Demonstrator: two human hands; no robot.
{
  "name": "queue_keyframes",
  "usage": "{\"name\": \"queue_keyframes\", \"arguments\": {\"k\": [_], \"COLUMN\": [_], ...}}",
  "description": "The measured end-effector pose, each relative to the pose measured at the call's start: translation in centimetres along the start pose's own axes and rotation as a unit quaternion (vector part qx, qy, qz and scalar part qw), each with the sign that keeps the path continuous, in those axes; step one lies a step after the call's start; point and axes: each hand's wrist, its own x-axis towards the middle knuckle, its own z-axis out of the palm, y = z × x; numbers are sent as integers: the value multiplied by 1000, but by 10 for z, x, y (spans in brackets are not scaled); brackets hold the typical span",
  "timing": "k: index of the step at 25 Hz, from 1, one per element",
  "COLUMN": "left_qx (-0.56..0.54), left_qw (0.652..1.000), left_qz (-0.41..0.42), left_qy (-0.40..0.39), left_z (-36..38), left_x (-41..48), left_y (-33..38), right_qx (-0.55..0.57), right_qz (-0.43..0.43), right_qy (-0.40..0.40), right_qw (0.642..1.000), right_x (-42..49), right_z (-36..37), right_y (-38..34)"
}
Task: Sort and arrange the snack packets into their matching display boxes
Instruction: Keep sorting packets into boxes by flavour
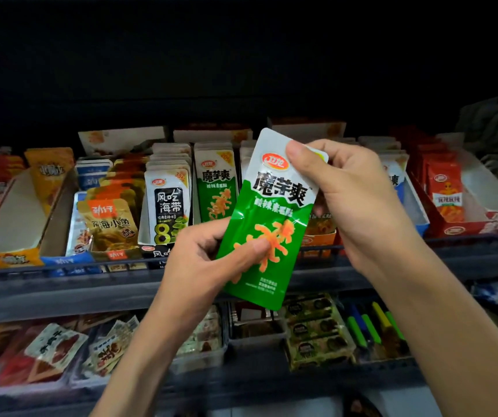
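Observation:
I hold a green and white snack packet [267,224] up in front of the shelf with both hands. My left hand [208,260] pinches its lower left edge, thumb across the orange picture. My right hand [353,200] grips its top right corner, thumb on the white part. Behind it, a display box holds a row of matching green packets [215,191]. To their left stand black and white seaweed packets [168,210] and gold fish packets [109,224].
An orange display box [16,224] at left is nearly bare inside. Red packets [446,194] fill a box at right. A dark shelf rail [91,284] runs below. The lower shelf carries mixed snacks [55,353] and green and yellow pens [374,326].

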Motion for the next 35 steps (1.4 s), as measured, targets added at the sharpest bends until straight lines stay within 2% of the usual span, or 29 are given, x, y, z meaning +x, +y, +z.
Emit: {"name": "queue_keyframes", "arguments": {"k": [5, 9, 13, 14, 16, 17, 19, 22, 25, 28, 32, 35], "left_qx": [20, 180, 346, 404, 544, 590, 627, 630, 636, 640, 639, 638], "left_qw": [999, 977, 906, 883, 820, 794, 771, 768, 763, 759, 761, 761], "left_qz": [-45, -61, -56, -63, -72, -72, -70, -77, -90, -97, -93, -87], "left_qy": [21, 101, 239, 232, 165, 131, 92, 85, 77, 69, 71, 78], "left_z": [-1, -15, -33, -38, -42, -42, -42, -45, -47, -48, -48, -48], "left_x": [4, 9, 11, 12, 10, 9, 7, 7, 10, 11, 11, 11], "left_y": [0, -13, -14, -15, -18, -21, -24, -23, -23, -23, -23, -25], "right_qx": [34, 12, 5, -26, -123, -184, -290, -403, -523, -606, -704, -733], "right_qz": [12, -3, -74, -98, -143, -164, -185, -196, -220, -217, -236, -227], "right_qy": [-18, -2, 62, 69, 92, 103, 95, 8, -39, -39, -27, -16], "right_qw": [999, 1000, 995, 992, 978, 964, 934, 894, 822, 764, 669, 641], "right_x": [-10, -14, 6, 20, 50, 64, 79, 84, 91, 95, 98, 103], "right_z": [3, 15, 36, 43, 60, 68, 78, 89, 98, 107, 112, 113], "right_y": [5, 18, 14, 16, 25, 33, 50, 71, 83, 83, 84, 86]}}
